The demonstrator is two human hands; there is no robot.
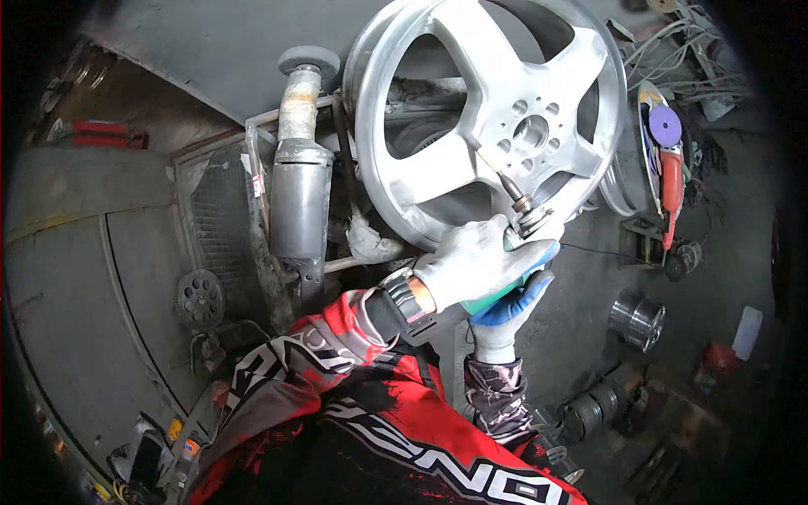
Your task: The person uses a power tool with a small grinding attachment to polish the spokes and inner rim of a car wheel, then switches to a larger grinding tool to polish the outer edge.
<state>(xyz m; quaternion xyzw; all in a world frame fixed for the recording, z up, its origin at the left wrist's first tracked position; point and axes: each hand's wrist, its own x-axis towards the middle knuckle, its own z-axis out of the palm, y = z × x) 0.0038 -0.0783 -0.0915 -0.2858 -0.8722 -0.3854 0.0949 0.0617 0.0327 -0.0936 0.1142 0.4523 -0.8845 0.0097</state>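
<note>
Both of my gloved hands are wrapped around a die grinder (523,204) with a green body and a slim metal shaft at its front. My left hand (478,268), with a watch at the wrist, closes over the front part of the tool. Below and to its right, my right hand (515,311), in a white glove with a blue palm, grips the green body. The tool's thin tip points up and left at a silver alloy wheel (497,55) with broad spokes. It lies over a spoke close to the hub; whether it touches cannot be made out.
Left of the wheel, a grey cylindrical motor (300,202) carries a round buffing disc (309,59). A red polisher (671,181) with a purple pad hangs at right. On the floor lie a shiny rim (637,320) and dark cylindrical parts (592,412). A cable trails rightward.
</note>
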